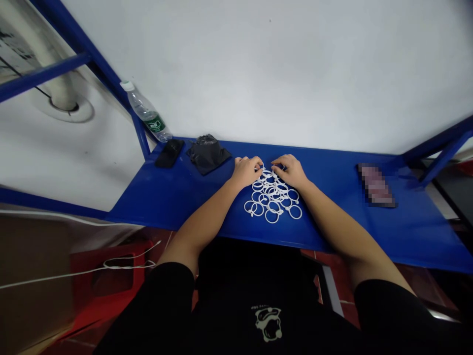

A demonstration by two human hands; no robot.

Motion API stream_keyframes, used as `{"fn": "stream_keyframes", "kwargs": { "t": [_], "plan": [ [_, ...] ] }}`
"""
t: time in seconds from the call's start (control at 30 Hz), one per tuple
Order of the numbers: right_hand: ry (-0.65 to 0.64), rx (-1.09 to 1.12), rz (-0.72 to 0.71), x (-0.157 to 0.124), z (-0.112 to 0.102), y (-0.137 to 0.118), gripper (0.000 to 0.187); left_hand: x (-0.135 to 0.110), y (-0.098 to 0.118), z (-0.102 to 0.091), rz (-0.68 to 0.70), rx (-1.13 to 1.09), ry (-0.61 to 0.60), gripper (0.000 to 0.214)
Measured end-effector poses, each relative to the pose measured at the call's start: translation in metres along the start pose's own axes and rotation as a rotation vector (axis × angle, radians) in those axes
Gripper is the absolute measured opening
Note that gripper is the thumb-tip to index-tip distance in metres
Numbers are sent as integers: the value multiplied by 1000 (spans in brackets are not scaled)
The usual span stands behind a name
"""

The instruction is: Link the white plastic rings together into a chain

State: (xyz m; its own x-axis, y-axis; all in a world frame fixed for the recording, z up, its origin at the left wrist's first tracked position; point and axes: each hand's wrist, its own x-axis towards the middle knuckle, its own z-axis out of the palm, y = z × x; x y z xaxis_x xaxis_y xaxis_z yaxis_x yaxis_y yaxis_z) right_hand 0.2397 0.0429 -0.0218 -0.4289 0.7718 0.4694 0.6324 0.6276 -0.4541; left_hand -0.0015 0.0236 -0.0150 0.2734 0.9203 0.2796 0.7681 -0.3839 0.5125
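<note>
A loose pile of white plastic curtain rings (274,207) lies on the blue tabletop (325,197) in front of me. Small eyelets stick out from several of the rings. At the pile's far left edge, my left hand (247,171) is closed, thumb and fingers pinching a white ring that is mostly hidden. Opposite it, my right hand (290,170) curls in from the right, with thumb and fingertips brought together on a white ring. Only a narrow gap separates the two hands, and the fingers cover much of what they grip.
To the left lie a crumpled black plastic bag (208,153) and a black phone (169,153). A clear bottle (146,112) with a green label leans by the blue frame. A pixelated pinkish item (376,184) rests at the right. Below stands a red stool (107,281).
</note>
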Motion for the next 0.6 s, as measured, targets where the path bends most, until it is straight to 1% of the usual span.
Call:
{"fn": "stream_keyframes", "kwargs": {
  "t": [0.1, 0.13, 0.2, 0.3, 0.5, 0.6],
  "plan": [
    [-78, 17, -50, 2, 2, -4, 26, 0, 0, 4, 23, 0, -38, 32],
    [-101, 33, -68, 2, 3, -6, 26, 0, 0, 5, 29, 8, -51, 32],
    [-131, 64, -91, 3, 4, -7, 26, 0, 0, 7, 37, 33, -69, 23],
    [-118, 96, -81, 1, 3, -8, 25, -1, 0, 5, 44, 69, -69, 15],
    [-80, 144, -55, -3, 1, -7, 27, -6, 0, 0, 63, 112, -36, 18],
    [-62, 132, -58, -3, 2, -5, 27, -7, 3, -5, 58, 110, -23, 15]
  ]
}}
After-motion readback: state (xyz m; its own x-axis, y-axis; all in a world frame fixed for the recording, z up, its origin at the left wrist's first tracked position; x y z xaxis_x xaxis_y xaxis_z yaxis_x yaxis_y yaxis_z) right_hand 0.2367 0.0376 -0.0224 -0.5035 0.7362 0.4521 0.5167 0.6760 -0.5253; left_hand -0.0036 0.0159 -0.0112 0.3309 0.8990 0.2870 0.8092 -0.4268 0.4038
